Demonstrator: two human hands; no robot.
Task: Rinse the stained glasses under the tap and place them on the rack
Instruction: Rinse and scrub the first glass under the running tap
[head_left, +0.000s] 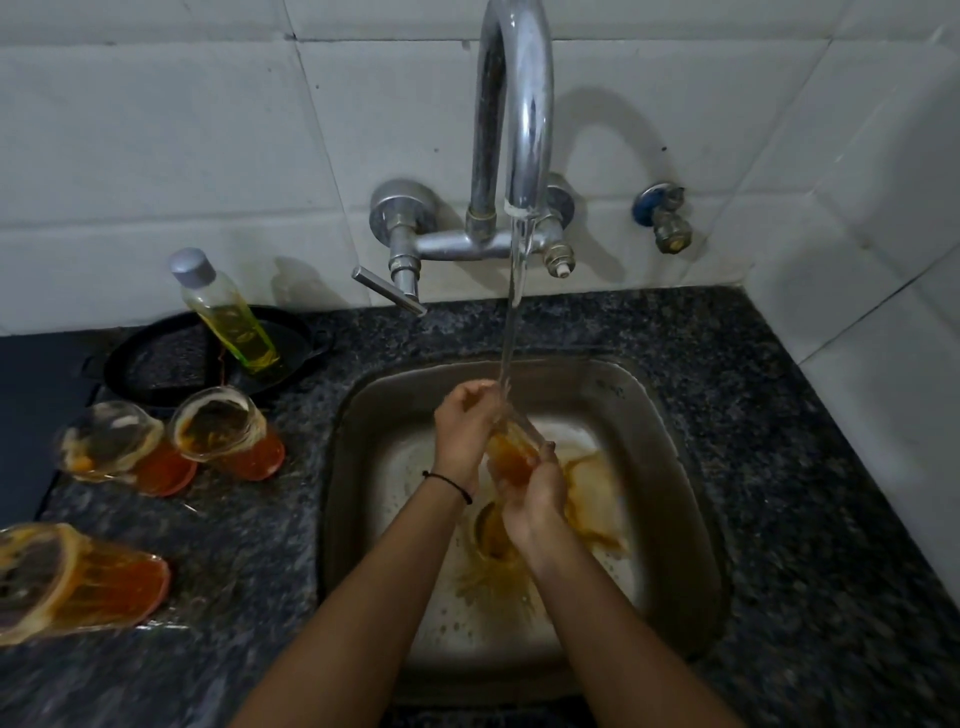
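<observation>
Water from the tap (511, 104) hits the glass (511, 454) you hold over the sink (670, 467); left grip (465, 426) wraps its rim, right grip (532, 499) its base. 3 stained glasses (228, 431) wait on the surface (779, 415).

The glass (511, 453) under the water is clear with an orange-brown stain — the same orange runs over the steel-grey sink (363, 415). Three glasses (223, 431) on the tabletop (727, 364) are clear, streaked amber, orange-red at the base. The tabletop is black granite speckled grey. The bottle (228, 317) holds yellow liquid under a grey cap — the tiles (156, 156) are white.
</observation>
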